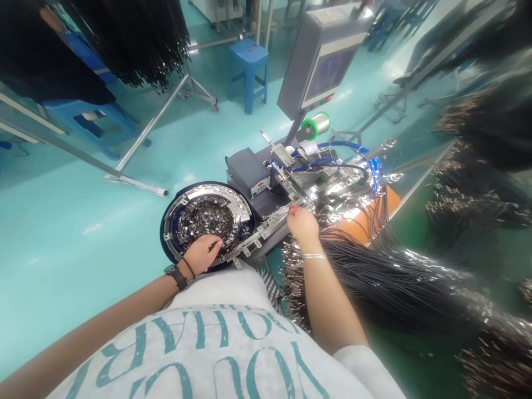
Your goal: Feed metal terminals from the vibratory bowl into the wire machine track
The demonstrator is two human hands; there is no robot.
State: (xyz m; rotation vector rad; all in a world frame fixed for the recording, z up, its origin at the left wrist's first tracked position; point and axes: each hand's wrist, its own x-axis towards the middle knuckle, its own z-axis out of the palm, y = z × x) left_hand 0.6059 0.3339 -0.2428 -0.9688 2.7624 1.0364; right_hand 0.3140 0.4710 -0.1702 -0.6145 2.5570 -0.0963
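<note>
My left hand (pixel 203 254) rests at the near rim of a round bowl feeder (pixel 168 213), its fingers drawn together. Whatever may be between those fingertips is too small to make out. Inside the bowl lies a heap of small metal terminals (pixel 205 219). My right hand (pixel 303 224) is closed at the metal feed rail (pixel 266 227), beside the machine's metal fixtures (pixel 316 194). A small red-orange spot shows at its fingertips; I cannot tell what it is. Just right of that hand hang black cables (pixel 374 260) with metal ends.
A grey control box (pixel 249 172) stands behind the bowl, with a screen unit (pixel 324 61) above. A green-rimmed wire spool (pixel 320 125) sits behind the fixtures. An orange surface (pixel 353 227) lies under the cables. Beyond are a blue stool (pixel 249 55) and a metal rack (pixel 153 122).
</note>
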